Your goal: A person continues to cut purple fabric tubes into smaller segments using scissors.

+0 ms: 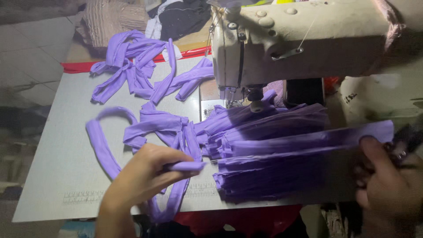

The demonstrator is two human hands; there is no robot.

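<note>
Head view of a sewing bench [53,145]. The left hand [145,174] lies low at centre-left, its fingers curled and its thumb and forefinger pinched on the end of one purple fabric strip [187,166], which points right toward a thick stack of folded purple strips [269,169]. The right hand [387,185] sits at the right edge of the frame, partly cut off and blurred; its thumb presses on the top layer of the stack near that layer's far end [374,131], while the other fingers fold underneath (how tightly they close cannot be told). A dark object beside this hand [407,141] is too blurred to identify. The stack fans out from under the head of a cream sewing machine [299,39], and the needle area [255,99] is dim and largely covered by fabric. A loose pile of finished purple strips [141,66] lies at the back left of the bench, and further strips loop across its middle [103,145], one hanging over the front edge. Red cloth [246,220] shows below the bench front, and dark and beige garments [114,17] lie behind the bench.
</note>
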